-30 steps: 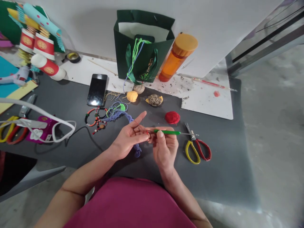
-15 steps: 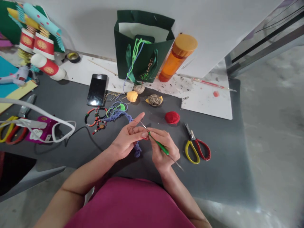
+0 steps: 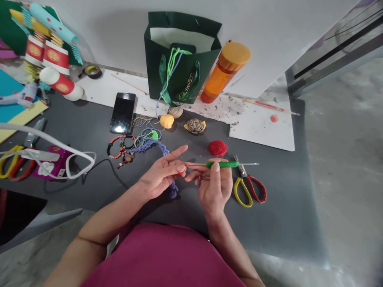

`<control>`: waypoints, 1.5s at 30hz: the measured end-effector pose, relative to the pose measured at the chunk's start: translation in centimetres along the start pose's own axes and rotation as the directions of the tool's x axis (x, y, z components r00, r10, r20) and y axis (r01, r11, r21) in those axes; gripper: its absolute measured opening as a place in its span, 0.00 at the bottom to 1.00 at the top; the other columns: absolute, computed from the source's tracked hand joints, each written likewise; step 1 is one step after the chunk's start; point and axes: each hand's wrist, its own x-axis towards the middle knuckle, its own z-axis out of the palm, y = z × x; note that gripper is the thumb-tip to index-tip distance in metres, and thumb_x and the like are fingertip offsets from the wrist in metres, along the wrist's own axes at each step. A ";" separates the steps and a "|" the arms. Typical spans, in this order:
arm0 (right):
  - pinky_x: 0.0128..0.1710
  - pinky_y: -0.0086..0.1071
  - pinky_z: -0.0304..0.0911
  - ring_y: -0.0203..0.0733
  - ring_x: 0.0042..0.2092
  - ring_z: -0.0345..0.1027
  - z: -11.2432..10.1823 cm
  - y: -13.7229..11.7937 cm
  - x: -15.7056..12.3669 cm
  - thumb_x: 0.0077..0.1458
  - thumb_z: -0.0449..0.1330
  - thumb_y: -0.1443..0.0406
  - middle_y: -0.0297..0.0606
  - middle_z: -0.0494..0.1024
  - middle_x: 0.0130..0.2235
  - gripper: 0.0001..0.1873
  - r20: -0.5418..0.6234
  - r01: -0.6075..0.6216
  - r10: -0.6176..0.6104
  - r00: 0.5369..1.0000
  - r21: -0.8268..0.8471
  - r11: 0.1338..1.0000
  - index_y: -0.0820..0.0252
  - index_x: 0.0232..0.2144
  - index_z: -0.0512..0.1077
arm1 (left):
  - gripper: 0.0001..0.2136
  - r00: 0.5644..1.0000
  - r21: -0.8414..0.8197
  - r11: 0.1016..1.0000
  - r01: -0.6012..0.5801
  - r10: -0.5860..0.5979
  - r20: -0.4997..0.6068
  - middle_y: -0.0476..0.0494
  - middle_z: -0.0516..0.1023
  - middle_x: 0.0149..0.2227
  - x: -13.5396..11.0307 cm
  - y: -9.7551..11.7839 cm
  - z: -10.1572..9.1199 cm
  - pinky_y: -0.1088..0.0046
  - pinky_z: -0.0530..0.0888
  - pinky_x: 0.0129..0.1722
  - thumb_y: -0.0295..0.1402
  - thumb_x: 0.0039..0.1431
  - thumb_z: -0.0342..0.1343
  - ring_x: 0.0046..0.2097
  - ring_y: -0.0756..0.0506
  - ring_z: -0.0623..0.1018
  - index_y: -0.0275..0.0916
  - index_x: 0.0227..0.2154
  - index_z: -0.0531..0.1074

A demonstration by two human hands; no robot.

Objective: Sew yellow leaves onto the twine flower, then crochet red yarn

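Note:
My left hand point(image 3: 163, 173) pinches a bit of red yarn point(image 3: 181, 172) between thumb and fingertips, its index finger stretched out. In my right hand point(image 3: 215, 187) lies a green-handled crochet hook point(image 3: 223, 164), held level under the thumb, with a thin metal shaft pointing right. Its other end, toward the left hand, is hard to make out. A red yarn ball point(image 3: 218, 148) rests on the table just beyond the right hand. Blue-purple crocheted cord point(image 3: 146, 146) runs behind and below the left hand. Scissors point(image 3: 250, 189) with one yellow and one red handle lie right of the hook.
Beyond the hands are a yellow yarn ball point(image 3: 166, 121), a grey crocheted flower point(image 3: 196, 126), a phone point(image 3: 122, 113) and a beaded bracelet point(image 3: 113, 148). A green paper bag point(image 3: 181, 59) and an orange bottle point(image 3: 224, 71) stand at the wall. White cable point(image 3: 74, 150) and more scissors lie left.
My right hand has turned and shifted right, swinging the crochet hook from a slant to nearly level, away from my left fingers. My left hand keeps pinching the red yarn.

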 end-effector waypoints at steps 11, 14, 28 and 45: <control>0.22 0.30 0.68 0.36 0.24 0.75 -0.3 1.3 -0.5 0.65 0.61 0.60 0.30 0.82 0.29 0.05 0.050 0.102 -0.096 0.994 -0.127 0.987 0.53 0.38 0.75 | 0.25 0.991 0.072 0.988 -0.135 0.135 -0.001 0.52 0.80 0.31 -0.2 -0.3 0.2 0.73 0.69 0.39 0.31 0.50 0.72 0.33 0.52 0.74 0.44 0.53 0.80; 0.25 0.31 0.71 0.36 0.26 0.77 -0.5 1.0 -0.5 0.67 0.59 0.64 0.33 0.85 0.34 0.05 0.108 0.234 -0.214 0.971 -0.238 0.943 0.53 0.41 0.75 | 0.27 0.986 0.086 0.984 -0.159 0.162 -0.031 0.53 0.81 0.31 -0.1 -0.5 0.1 0.73 0.71 0.40 0.30 0.47 0.74 0.33 0.53 0.76 0.44 0.53 0.80; 0.24 0.31 0.69 0.37 0.26 0.78 -0.4 1.2 -1.0 0.67 0.59 0.63 0.33 0.84 0.33 0.03 0.003 0.250 -0.261 0.965 -0.299 0.921 0.53 0.41 0.73 | 0.28 0.999 0.002 1.000 -0.030 0.030 -0.017 0.52 0.82 0.29 0.0 -0.1 -0.2 0.76 0.72 0.38 0.26 0.46 0.74 0.30 0.54 0.76 0.42 0.54 0.79; 0.21 0.29 0.67 0.34 0.21 0.71 0.6 0.7 -0.4 0.63 0.64 0.56 0.29 0.82 0.28 0.08 0.025 0.020 -0.019 0.999 -0.017 1.000 0.53 0.36 0.74 | 0.25 0.995 0.044 0.996 -0.079 0.076 0.057 0.51 0.82 0.32 -0.1 0.0 0.3 0.73 0.71 0.40 0.27 0.47 0.73 0.33 0.52 0.76 0.45 0.51 0.81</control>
